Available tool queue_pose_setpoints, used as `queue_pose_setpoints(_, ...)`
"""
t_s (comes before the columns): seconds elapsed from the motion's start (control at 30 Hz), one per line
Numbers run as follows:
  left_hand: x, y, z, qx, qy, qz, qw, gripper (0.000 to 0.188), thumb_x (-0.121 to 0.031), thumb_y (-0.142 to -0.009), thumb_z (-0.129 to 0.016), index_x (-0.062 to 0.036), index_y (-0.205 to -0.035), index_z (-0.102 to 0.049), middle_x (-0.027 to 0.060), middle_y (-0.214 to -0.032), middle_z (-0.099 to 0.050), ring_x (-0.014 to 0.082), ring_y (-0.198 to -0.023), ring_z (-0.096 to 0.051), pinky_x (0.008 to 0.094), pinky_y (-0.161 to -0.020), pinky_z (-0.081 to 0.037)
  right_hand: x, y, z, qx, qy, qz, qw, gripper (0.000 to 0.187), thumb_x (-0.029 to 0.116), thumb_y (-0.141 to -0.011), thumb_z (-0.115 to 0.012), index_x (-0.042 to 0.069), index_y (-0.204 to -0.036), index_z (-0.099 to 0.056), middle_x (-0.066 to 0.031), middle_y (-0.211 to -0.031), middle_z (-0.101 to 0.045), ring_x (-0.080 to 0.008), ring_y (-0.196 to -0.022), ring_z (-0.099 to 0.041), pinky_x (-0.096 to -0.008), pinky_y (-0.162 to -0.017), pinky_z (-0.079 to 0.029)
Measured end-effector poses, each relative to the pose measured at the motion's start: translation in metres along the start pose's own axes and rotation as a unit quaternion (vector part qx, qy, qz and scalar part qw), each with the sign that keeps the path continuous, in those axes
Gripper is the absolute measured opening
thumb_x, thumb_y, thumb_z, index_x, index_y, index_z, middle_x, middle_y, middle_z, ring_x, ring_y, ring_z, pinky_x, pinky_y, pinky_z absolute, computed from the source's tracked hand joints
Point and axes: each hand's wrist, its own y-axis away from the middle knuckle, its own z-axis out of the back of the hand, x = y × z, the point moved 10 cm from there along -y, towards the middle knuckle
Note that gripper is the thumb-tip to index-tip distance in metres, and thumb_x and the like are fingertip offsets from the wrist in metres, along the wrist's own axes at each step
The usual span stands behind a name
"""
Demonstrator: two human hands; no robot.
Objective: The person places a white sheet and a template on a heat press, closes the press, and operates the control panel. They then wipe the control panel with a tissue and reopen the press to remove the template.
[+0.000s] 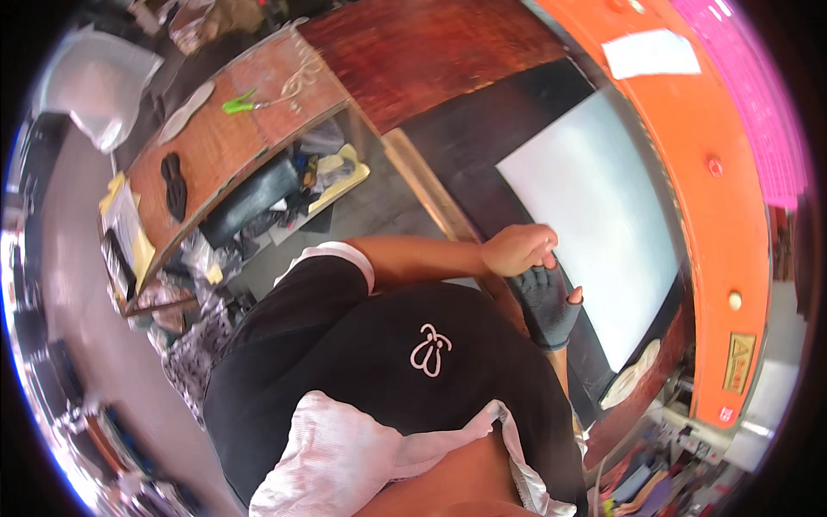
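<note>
My left hand (519,248), bare, is closed, its curled fingers against the fingertips of my right hand. Whatever the left fingers pinch, if anything, is hidden. On my right hand (544,303) is a dark grey glove (551,319); bare tips show at the thumb and fingers. The right thumb stands apart from the fingers. Both hands are in front of my body, above the near left edge of a large white sheet (603,215). The sheet lies flat on a dark work surface (482,129). An off-white, glove-like item (631,376) rests by the sheet's near corner.
An orange machine beam (724,207) with a red button runs along the right side. To the left stands a wooden bench (250,142) carrying a green-handled tool (241,102), a dark elongated item (173,185) and a pale one (187,112). Its open shelf is cluttered.
</note>
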Motion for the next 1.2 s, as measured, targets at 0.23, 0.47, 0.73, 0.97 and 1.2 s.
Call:
queue_pose_setpoints(0.23, -0.015, 0.05, 0.177, -0.259, -0.092, 0.021, 0.961, 0.022, -0.023, -0.094, -0.046, -0.004, -0.088, -0.055, -0.001, -0.069, -0.047, 0.0075, -0.063, -0.044, 0.0238, -0.057, -0.039, -0.029, -0.043, 0.031, -0.099, 0.467, -0.029, 0.878, 0.052, 0.023, -0.083, -0.063, -0.002, -0.124, -0.045, -0.0133, -0.124, -0.048, -0.0225, -0.115, -0.045, -0.0356, -0.095, -0.039)
queue_pose_setpoints(0.47, 0.054, 0.204, 0.265, -0.368, -0.021, 0.285, 0.885, 0.037, -0.035, -0.094, -0.047, -0.0084, -0.069, -0.052, -0.0037, -0.058, -0.043, 0.0073, -0.052, -0.036, 0.0244, -0.047, -0.031, -0.051, -0.053, 0.003, -0.107, 0.714, 0.122, 0.681, 0.03, 0.01, -0.074, -0.064, 0.0, -0.101, -0.054, -0.0136, -0.095, -0.053, -0.0284, -0.09, -0.051, -0.0374, -0.081, -0.042)
queue_pose_setpoints(0.73, 0.128, 0.357, 0.298, -0.488, 0.207, 0.397, 0.749, 0.039, -0.047, -0.091, -0.044, -0.0116, -0.075, -0.05, 0.0014, -0.061, -0.05, 0.0122, -0.043, -0.041, 0.0296, -0.039, -0.034, -0.049, -0.057, -0.002, -0.099, 0.761, 0.114, 0.631, 0.033, 0.014, -0.074, -0.064, -0.001, -0.102, -0.053, -0.0153, -0.096, -0.052, -0.0313, -0.091, -0.051, -0.0401, -0.08, -0.042)
queue_pose_setpoints(0.97, 0.139, 0.461, 0.304, -0.525, 0.078, 0.492, 0.69, 0.02, -0.019, -0.081, -0.048, -0.0117, -0.099, -0.048, 0.006, -0.072, -0.056, 0.0157, -0.051, -0.049, 0.0315, -0.047, -0.042, -0.047, -0.052, -0.013, -0.107, 0.768, 0.173, 0.608, 0.03, 0.013, -0.075, -0.064, 0.0, -0.1, -0.056, -0.0131, -0.089, -0.054, -0.0293, -0.082, -0.053, -0.0383, -0.074, -0.044)
queue_pose_setpoints(1.2, 0.162, 0.509, 0.363, -0.46, -0.096, 0.543, 0.695, 0.03, -0.011, -0.077, -0.053, -0.0064, -0.107, -0.048, 0.0113, -0.085, -0.061, 0.0215, -0.068, -0.061, 0.0356, -0.055, -0.048, -0.045, -0.046, -0.014, -0.153, 0.746, 0.164, 0.627, 0.026, 0.01, -0.077, -0.062, 0.0, -0.101, -0.057, -0.0115, -0.09, -0.054, -0.0258, -0.08, -0.052, -0.0357, -0.073, -0.043)
